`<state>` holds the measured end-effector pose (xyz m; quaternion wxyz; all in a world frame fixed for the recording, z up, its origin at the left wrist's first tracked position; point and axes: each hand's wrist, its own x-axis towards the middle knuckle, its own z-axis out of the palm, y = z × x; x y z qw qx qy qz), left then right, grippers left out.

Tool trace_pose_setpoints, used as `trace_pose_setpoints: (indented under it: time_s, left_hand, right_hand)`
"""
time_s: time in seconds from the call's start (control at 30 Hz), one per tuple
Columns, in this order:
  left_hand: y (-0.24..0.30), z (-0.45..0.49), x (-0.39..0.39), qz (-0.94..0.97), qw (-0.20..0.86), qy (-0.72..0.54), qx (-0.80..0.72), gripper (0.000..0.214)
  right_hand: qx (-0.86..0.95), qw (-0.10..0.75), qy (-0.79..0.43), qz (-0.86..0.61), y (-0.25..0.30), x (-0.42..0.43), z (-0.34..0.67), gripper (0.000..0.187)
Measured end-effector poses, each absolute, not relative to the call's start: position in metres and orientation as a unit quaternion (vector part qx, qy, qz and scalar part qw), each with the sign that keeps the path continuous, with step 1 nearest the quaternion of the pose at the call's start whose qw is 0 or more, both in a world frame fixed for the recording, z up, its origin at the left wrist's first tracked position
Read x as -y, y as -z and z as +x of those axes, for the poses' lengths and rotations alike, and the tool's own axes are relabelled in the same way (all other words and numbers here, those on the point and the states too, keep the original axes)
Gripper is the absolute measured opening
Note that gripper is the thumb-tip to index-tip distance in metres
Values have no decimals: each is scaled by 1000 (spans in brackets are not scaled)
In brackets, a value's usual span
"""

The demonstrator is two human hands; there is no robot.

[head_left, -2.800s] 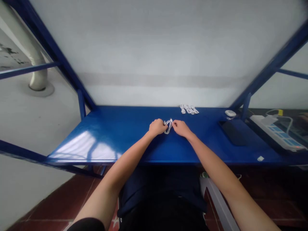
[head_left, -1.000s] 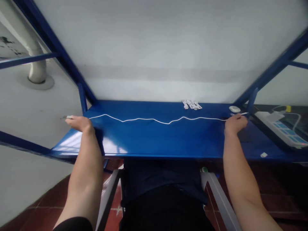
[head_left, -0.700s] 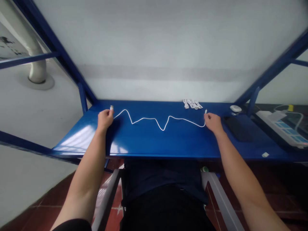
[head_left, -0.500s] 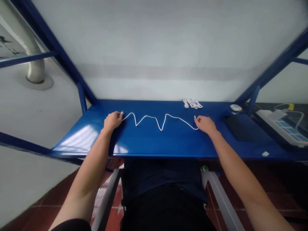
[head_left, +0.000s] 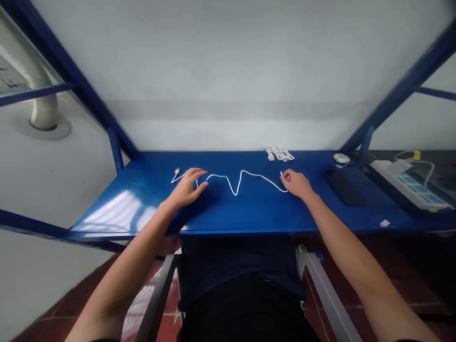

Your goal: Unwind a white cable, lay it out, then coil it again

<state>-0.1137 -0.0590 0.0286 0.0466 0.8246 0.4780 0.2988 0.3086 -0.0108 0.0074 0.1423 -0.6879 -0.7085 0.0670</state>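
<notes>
A white cable [head_left: 235, 193] lies in loose waves across the middle of the blue table [head_left: 249, 213], running between the 2 hands. The left hand [head_left: 187, 186] rests on the table with its fingers [head_left: 201, 173] spread apart and flat, lying over the cable near its left end; it clamps nothing. Just past that hand, the cable's left plug [head_left: 177, 170] lies bare on the table. The right hand [head_left: 295, 183] is closed, thumb and fingertips pressed together on the cable's other end, with the tip of that plug poking up just above the knuckles. Both forearms reach in from the near edge.

At the back edge, behind the right hand, sits a small heap of white bundles [head_left: 279, 154], probably more coiled cables, though they are too small to be sure. To the right lie a flat black slab [head_left: 344, 186] and, behind it, a small white round thing [head_left: 341, 158]. A tiny white scrap [head_left: 384, 223] lies near the front right edge. Beyond the table's right post, a white power strip [head_left: 409, 187] lies on a dark surface.
</notes>
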Motion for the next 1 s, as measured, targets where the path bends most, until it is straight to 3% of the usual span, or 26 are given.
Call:
trace_pose_setpoints:
  time_s: [0.27, 0.47, 0.67, 1.0]
  left_hand:
    - [-35, -78, 32, 820, 180, -325, -435, 37]
    - [-31, -57, 18, 737, 210, -373, -524, 40]
    - [-22, -43, 0, 665, 278, -434, -540, 29]
    - [-5, -26, -2, 681, 253, -369, -579, 21]
  right_hand:
    - [709, 161, -80, -682, -10, 11, 310, 15]
    - [753, 279, 15, -596, -23, 26, 270, 18]
    - [905, 277, -82, -314, -23, 57, 193, 27]
    - [877, 343, -130, -309, -24, 41, 168, 25]
